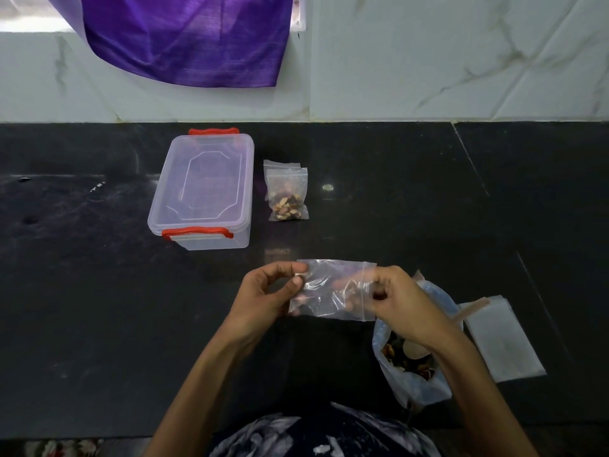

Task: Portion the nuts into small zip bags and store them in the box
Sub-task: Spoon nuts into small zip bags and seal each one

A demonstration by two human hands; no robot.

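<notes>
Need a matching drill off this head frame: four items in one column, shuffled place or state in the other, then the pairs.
Items
1. clear plastic storage box with red latches
2. small clear zip bag filled with nuts
3. small clear zip bag in the hands
4. large open plastic bag of loose nuts

Place or state
A. held between left hand and right hand
B. lid on, far left of the dark countertop
C. lying just right of the box
D. near edge, under the right forearm

Pairs: 1-B, 2-C, 3-A, 4-D
</notes>
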